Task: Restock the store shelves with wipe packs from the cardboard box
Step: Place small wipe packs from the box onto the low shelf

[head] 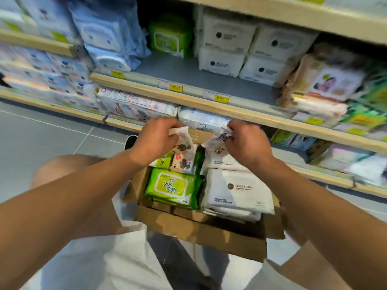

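An open cardboard box [201, 231] rests on my lap in front of the store shelves. Inside lie a green wipe pack [172, 187] on the left and white wipe packs [236, 191] on the right. At the box's far end my left hand [156, 139] pinches a small cartoon-printed wipe pack [184, 147]. My right hand [247, 141] grips a second small cartoon-printed pack [216, 141]. Both packs are lifted slightly above the box's contents.
The grey shelf [188, 76] above the box has a gap between blue packs [109, 38] and white packs [222, 61], with a green pack [169, 38] at its back. Yellow price tags [175, 88] line the wooden edge. Lower shelves hold more packs. Grey tiled floor lies to the left.
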A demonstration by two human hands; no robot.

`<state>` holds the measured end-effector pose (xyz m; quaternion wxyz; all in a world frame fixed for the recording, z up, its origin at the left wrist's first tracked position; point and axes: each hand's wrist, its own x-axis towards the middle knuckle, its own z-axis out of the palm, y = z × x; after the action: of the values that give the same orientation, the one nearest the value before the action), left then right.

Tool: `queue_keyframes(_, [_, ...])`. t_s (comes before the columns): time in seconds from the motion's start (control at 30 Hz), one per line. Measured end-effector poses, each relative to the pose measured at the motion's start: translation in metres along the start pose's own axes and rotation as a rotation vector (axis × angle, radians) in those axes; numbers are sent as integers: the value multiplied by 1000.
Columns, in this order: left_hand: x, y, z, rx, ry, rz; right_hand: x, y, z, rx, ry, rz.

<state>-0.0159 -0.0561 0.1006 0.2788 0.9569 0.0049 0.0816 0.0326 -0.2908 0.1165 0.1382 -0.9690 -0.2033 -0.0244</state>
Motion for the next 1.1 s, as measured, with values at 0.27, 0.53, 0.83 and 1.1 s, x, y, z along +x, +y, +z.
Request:
queue_keyframes(0.27, [27, 99, 17, -36, -28, 138, -40, 93, -54, -32, 133, 112])
queue_keyframes(0.53, [64, 188, 90, -70, -125, 229, -72, 197, -60, -74, 203, 272])
queue_keyframes(0.83, [106, 230, 183, -115, -262, 261, -72, 308, -20, -80, 148, 408])
queue_keyframes(1.1, [150, 212, 251, -38, -311, 197, -35, 374, 48, -236, 198, 336])
